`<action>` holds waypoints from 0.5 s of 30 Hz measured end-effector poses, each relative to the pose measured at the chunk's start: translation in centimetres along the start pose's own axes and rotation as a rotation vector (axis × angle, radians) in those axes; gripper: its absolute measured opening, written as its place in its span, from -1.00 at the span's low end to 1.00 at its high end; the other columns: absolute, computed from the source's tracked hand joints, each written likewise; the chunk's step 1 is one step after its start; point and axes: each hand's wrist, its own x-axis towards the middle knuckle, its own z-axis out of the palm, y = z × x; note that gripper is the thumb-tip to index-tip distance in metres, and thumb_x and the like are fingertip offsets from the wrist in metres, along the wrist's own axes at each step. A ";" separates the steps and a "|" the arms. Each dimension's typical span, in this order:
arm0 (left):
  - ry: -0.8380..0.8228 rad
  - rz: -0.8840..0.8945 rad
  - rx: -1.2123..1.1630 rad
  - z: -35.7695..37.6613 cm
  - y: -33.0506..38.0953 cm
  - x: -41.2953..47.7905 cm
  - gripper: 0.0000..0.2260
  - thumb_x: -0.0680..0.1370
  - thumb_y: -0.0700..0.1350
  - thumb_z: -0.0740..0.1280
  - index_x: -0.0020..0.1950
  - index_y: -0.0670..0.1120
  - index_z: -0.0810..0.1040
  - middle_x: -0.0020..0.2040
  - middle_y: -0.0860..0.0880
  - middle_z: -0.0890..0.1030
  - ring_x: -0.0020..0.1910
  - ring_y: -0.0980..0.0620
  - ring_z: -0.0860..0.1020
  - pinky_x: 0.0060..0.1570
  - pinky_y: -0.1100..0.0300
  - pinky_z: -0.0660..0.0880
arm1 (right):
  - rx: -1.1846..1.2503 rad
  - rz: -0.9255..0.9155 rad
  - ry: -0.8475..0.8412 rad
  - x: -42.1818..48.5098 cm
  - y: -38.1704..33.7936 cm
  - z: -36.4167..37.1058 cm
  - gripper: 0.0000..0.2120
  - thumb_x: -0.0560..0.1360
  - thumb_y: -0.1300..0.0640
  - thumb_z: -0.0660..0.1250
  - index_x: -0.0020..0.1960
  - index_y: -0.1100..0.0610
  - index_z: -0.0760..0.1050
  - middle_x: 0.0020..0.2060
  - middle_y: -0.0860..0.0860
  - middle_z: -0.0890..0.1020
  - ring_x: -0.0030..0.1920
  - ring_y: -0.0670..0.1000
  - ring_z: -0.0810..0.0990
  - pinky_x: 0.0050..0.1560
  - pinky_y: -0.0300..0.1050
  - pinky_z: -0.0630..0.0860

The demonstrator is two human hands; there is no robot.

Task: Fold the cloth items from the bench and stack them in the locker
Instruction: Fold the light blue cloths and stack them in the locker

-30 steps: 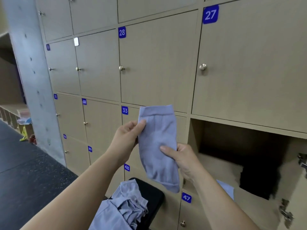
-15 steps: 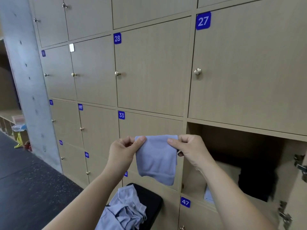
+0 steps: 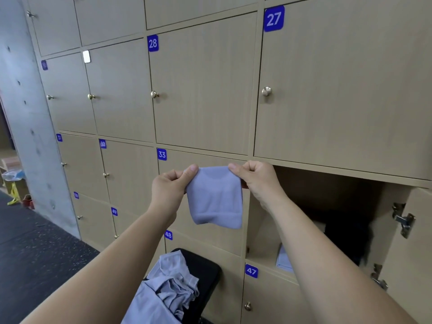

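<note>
Since second ago, you folded lilac cloth [image 3: 215, 199] in half. Your left hand [image 3: 168, 190] and right hand [image 3: 256, 181] pinched its top corners, holding it up before door 33 [image 3: 182, 160]. Open locker [image 3: 261, 235] held folded pale cloth [image 3: 284, 259] at front edge, dark item [image 3: 346, 235] behind. Crumpled pile [image 3: 170, 279] lay on bench [image 3: 205, 265] end.

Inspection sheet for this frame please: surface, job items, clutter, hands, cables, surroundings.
Surface: black padded bench, partly under cloth.
Job's things: small light-blue folded cloth held up in air; crumpled pile of light-blue cloths on bench; second folded light-blue cloth inside open beige wooden locker, near unidentifiable dark item.
Clutter: small yellow object and red object on floor, far left.
Grippers: left hand pinches cloth's top-left corner; right hand pinches top-right corner.
Cables: nothing seen.
Surroundings: numbered beige locker doors, grey concrete pillar, dark floor.
</note>
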 end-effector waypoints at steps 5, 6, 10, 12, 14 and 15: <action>-0.015 -0.080 -0.028 0.2 -0.7 0.5 -0.66 0.44 0.05 0.51 -0.29 -0.15 0.49 -0.27 -0.13 0.58 -0.26 -0.06 0.53 -0.05 0.02 0.55 | -0.006 0.051 -0.003 0.4 0.9 -0.2 -0.63 0.45 0.13 0.47 -0.40 0.15 0.35 -0.40 0.11 0.48 -0.28 0.07 0.48 -0.22 -0.03 0.50; -0.011 -0.085 -0.028 0.3 -0.9 0.4 -0.66 0.44 0.04 0.51 -0.32 -0.14 0.47 -0.28 -0.13 0.57 -0.26 -0.07 0.53 -0.05 0.02 0.55 | -0.016 0.055 0.001 0.2 1.0 -0.2 -0.63 0.45 0.13 0.47 -0.39 0.16 0.34 -0.39 0.12 0.49 -0.29 0.07 0.48 -0.25 -0.05 0.51; -0.025 -0.084 -0.029 0.2 -1.4 -0.4 -0.68 0.44 0.00 0.52 -0.33 -0.15 0.48 -0.31 -0.09 0.58 -0.27 -0.05 0.53 -0.12 0.08 0.53 | -0.043 0.071 0.005 -0.6 1.2 -0.5 -0.65 0.43 0.12 0.48 -0.34 0.18 0.34 -0.41 0.09 0.49 -0.35 0.04 0.49 -0.42 -0.21 0.51; -0.055 -0.047 -0.016 0.1 -1.4 -0.9 -0.67 0.42 0.01 0.53 -0.27 -0.22 0.53 -0.27 -0.12 0.60 -0.26 -0.03 0.55 -0.11 0.09 0.53 | -0.022 0.089 -0.004 -1.0 0.8 -0.8 -0.64 0.39 0.08 0.52 -0.26 0.16 0.32 -0.43 0.04 0.47 -0.41 -0.01 0.46 -0.44 -0.20 0.47; -0.079 0.004 0.020 0.2 -1.0 -1.5 -0.69 0.41 -0.01 0.54 -0.29 -0.20 0.52 -0.34 -0.07 0.59 -0.33 0.06 0.54 -0.24 0.24 0.50 | -0.061 0.110 -0.073 -1.4 -0.1 -1.1 -0.61 0.37 0.03 0.53 -0.10 0.17 0.34 -0.42 0.06 0.52 -0.41 -0.02 0.46 -0.39 -0.20 0.44; -0.104 0.027 0.042 0.3 -0.7 -1.8 -0.71 0.41 -0.04 0.54 -0.31 -0.16 0.51 -0.39 -0.03 0.58 -0.38 0.10 0.53 -0.32 0.31 0.47 | -0.121 0.129 -0.149 -1.5 -0.6 -1.1 -0.57 0.37 0.00 0.52 0.00 0.16 0.35 -0.35 0.11 0.61 -0.37 -0.01 0.51 -0.35 -0.22 0.45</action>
